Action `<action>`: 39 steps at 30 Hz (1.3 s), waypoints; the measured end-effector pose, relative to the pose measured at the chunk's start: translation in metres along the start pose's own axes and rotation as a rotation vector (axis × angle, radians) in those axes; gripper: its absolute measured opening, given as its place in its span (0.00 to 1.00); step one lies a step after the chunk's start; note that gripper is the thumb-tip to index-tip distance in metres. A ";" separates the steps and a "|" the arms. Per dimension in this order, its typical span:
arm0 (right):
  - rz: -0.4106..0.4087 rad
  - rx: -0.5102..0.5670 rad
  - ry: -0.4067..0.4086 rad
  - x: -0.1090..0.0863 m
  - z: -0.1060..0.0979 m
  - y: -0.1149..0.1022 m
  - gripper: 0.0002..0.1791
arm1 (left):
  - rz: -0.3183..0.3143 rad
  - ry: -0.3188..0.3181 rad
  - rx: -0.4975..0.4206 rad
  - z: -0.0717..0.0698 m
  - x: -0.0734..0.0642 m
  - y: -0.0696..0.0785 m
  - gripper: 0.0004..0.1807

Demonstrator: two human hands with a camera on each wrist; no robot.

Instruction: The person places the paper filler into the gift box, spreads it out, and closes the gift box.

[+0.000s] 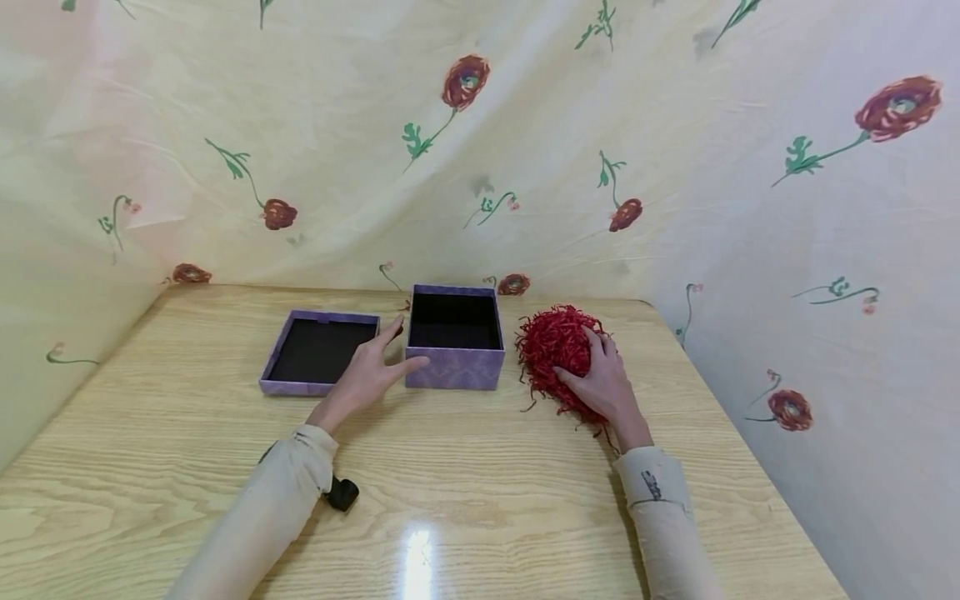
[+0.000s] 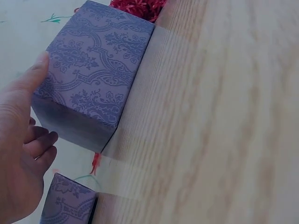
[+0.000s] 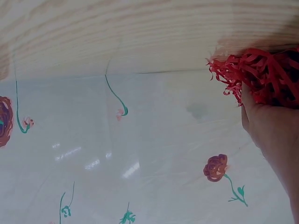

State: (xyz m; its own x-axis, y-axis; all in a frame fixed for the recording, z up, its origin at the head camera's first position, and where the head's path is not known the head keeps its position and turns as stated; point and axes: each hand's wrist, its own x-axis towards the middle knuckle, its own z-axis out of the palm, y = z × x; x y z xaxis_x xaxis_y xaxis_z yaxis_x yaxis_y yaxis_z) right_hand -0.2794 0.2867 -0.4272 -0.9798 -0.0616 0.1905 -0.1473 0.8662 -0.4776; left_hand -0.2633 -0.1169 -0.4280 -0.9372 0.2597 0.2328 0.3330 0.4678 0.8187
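A purple patterned box (image 1: 454,369) stands with its top uncovered, showing a black inside. My left hand (image 1: 369,372) is at its left front corner, thumb stretched along the front wall and index finger reaching past the left side. In the left wrist view the thumb lies by the box's upper edge and the other fingers bend loosely beside it. To the right of the box is a heap of red shredded paper (image 1: 551,350). My right hand (image 1: 602,383) grips this heap from its right side, thumb and fingers spread around it; some fingertips are hidden in the strands.
Left of the box lies its purple lid (image 1: 300,387), black inside facing up, partly behind my left hand. A small black object (image 1: 342,494) shows at my left sleeve. Floral cloth (image 1: 337,125) hangs behind and beside the wooden table (image 1: 480,467).
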 end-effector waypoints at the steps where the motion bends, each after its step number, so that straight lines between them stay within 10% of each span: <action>1: -0.001 0.000 0.000 0.000 0.000 0.000 0.52 | 0.002 -0.001 -0.001 0.000 0.000 0.000 0.53; 39: -0.021 0.079 0.083 0.009 -0.009 0.002 0.41 | 0.080 -0.010 -0.027 0.003 0.005 -0.002 0.44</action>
State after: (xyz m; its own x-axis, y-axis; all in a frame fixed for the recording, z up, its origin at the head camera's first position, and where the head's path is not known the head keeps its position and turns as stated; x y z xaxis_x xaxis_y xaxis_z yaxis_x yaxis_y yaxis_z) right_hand -0.2870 0.2924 -0.4183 -0.9623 -0.0351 0.2699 -0.1809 0.8232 -0.5381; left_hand -0.2687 -0.1140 -0.4301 -0.9066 0.3036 0.2930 0.4037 0.4221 0.8117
